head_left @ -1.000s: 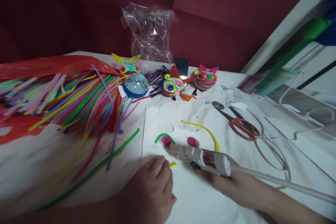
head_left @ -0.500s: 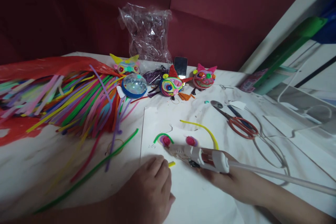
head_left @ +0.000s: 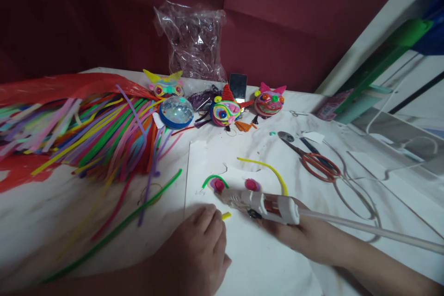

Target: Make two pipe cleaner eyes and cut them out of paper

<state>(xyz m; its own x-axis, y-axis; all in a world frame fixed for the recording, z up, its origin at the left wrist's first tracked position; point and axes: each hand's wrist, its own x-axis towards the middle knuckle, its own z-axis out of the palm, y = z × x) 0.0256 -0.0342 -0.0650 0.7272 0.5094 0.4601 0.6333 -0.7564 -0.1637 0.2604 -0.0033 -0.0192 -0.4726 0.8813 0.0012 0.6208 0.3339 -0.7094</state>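
Observation:
My right hand (head_left: 294, 233) is wrapped round a white hot glue gun (head_left: 274, 206), its nozzle at the lower edge of a pink-and-purple coil (head_left: 218, 185). A green pipe cleaner piece (head_left: 214, 177) arches over that coil. To the right is a matching coil (head_left: 252, 185). Both lie on a white paper sheet (head_left: 263, 259). My left hand (head_left: 199, 245) rests on the paper's left side with curled fingers; what they hold, if anything, is hidden. Beside its fingertips is a short yellow pipe cleaner piece (head_left: 226, 216). A longer yellow pipe cleaner (head_left: 270, 169) curves further up.
Many coloured pipe cleaners (head_left: 104, 134) spill from a red bag (head_left: 79, 85) at left. Along the back stand decorated animal-faced balls (head_left: 268, 101), a clear dome (head_left: 176, 111) and a phone (head_left: 237, 85). Red-handled scissors (head_left: 319, 166) and cables lie at right.
The view has shifted very slightly. Both hands and the glue gun stay almost where they were, the nozzle still by the left coil.

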